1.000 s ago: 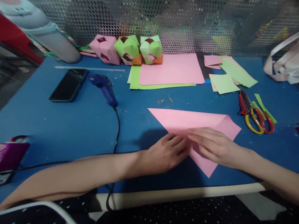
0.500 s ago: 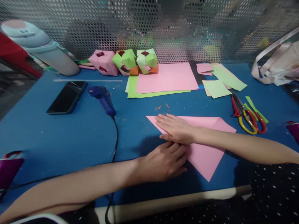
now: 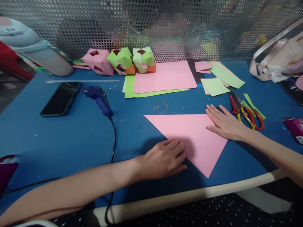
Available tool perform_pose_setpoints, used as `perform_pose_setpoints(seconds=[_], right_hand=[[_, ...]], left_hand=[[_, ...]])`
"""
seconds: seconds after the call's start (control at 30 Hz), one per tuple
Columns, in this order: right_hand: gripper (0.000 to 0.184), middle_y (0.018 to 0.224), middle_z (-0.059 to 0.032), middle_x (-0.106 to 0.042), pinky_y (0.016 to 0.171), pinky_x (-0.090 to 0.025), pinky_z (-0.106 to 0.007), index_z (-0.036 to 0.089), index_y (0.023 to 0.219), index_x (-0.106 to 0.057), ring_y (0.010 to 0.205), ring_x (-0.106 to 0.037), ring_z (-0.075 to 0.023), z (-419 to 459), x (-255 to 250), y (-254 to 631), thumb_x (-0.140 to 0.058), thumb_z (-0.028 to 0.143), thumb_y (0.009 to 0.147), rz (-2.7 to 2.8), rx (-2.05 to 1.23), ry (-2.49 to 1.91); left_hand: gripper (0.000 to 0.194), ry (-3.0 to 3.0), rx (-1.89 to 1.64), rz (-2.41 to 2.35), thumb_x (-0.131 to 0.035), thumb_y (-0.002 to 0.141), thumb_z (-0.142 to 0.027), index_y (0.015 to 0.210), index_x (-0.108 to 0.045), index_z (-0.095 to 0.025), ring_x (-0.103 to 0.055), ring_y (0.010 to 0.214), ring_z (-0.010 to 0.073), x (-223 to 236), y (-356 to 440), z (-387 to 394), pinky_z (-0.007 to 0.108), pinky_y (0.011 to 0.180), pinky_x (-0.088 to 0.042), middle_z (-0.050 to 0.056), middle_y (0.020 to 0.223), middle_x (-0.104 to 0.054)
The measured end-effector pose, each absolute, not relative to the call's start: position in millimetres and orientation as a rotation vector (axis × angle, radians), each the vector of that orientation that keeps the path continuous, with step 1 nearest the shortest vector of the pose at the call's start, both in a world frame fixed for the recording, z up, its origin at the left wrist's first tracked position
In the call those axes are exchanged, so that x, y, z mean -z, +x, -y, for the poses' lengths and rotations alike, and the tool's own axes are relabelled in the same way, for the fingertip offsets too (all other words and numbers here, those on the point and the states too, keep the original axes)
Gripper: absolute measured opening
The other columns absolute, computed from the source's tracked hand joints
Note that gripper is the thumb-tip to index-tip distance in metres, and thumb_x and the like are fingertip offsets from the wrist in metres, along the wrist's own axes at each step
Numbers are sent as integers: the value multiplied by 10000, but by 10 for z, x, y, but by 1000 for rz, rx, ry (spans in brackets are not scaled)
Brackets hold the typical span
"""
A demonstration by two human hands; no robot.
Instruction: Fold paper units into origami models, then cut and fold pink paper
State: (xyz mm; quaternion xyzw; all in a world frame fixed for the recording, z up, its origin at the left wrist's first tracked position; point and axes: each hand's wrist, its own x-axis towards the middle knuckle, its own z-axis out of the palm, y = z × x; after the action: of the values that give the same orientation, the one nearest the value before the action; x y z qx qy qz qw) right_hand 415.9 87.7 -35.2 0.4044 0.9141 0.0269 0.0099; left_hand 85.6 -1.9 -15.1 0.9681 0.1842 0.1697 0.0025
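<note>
A pink sheet of paper [image 3: 199,142], folded into a triangle, lies flat on the blue table, one point toward the table's front edge. My left hand [image 3: 165,159] rests on its lower left edge; the fingers are curled and closed on that edge, and the fingertips are partly hidden. Palm down, my right hand [image 3: 226,123] lies flat over the right corner with the fingers stretched out, covering that corner. Just beyond its wrist are scissors [image 3: 257,121] with red handles.
A blue glue gun [image 3: 99,102] trails its black cord across the table, beside a phone [image 3: 61,98]. Folded paper shapes [image 3: 120,61] and a stack of pink sheets [image 3: 165,77] sit by the perforated metal screen [image 3: 90,31]. Pale green paper pieces [image 3: 215,86] lie behind the scissors.
My right hand has slid along the top fold from the paper's left side to its right corner. My left hand has stayed at the lower left edge. The view has shifted slightly.
</note>
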Motion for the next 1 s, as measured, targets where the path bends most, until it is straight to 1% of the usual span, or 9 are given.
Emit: perform_pose_setpoints(seconds=[0.13,0.23,0.33,0.43,0.57,0.63,0.7,0.87,1.0], right_hand=[[943,1644,-163,-118,1221,-184,-561,175,1579,125,1511,-179,-336,-801,271,4131,-401,647,955,-2911,-148,1302],[988,1646,-155,-121,1227,-182,-550,179,1589,82,1519,-154,-328,-803,181,3913,-463,666,923,-3014,-79,1066],[911,1638,-136,-180,1230,-201,-535,182,1598,-10,1518,-190,-303,-927,162,3555,-469,620,944,-3072,118,664],[747,1627,-137,-234,1246,-178,-496,134,1588,-140,1519,-206,-262,-1147,205,3054,-412,505,999,-3111,293,330],[676,1635,-157,-214,1253,-110,-502,79,1550,-257,1527,-174,-274,-1414,255,2319,-404,445,1001,-3158,260,69],[675,1618,-194,-251,1238,-120,-543,41,1518,-315,1518,-202,-307,-1486,269,2043,-426,447,990,-3176,215,43],[666,1616,-195,-261,1232,-120,-550,41,1514,-323,1517,-205,-308,-1514,281,1892,-428,439,990,-3175,191,34],[694,1618,-168,-272,1236,-100,-543,101,1538,-304,1515,-216,-302,-1468,282,2127,-415,509,987,-3207,198,82],[751,1626,-92,-267,1238,-121,-564,221,1584,-187,1509,-240,-296,-1361,242,2774,-456,550,966,-3179,264,275]], left_hand=[[338,3043,-556,-583,-478,992,-408,1055,-654,-126,-662,951,233,152,850,13,349,772,-588,135,1064,-689],[341,3047,-545,-567,-471,997,-403,1063,-648,-120,-653,954,231,141,849,10,340,766,-578,141,1060,-684],[343,3055,-528,-547,-468,998,-393,1045,-652,-107,-650,932,234,127,850,6,349,747,-573,147,1060,-682],[346,3062,-532,-535,-456,1003,-387,1011,-663,-111,-649,908,235,119,852,4,355,739,-565,140,1030,-686],[358,3073,-523,-546,-438,1008,-383,1028,-672,-113,-633,821,225,120,853,1,349,669,-542,123,987,-689],[364,3078,-517,-543,-432,1010,-384,1045,-668,-110,-624,813,222,124,853,-3,348,656,-534,127,1001,-686],[364,3083,-514,-536,-429,1011,-383,1053,-665,-109,-622,820,220,130,853,-7,348,659,-531,133,1025,-682],[362,3099,-522,-538,-433,1010,-398,1046,-656,-115,-615,798,215,138,850,-10,346,655,-525,125,981,-678],[360,3102,-528,-530,-440,1009,-403,1065,-646,-112,-634,853,223,140,844,-9,346,692,-541,133,1009,-676]])
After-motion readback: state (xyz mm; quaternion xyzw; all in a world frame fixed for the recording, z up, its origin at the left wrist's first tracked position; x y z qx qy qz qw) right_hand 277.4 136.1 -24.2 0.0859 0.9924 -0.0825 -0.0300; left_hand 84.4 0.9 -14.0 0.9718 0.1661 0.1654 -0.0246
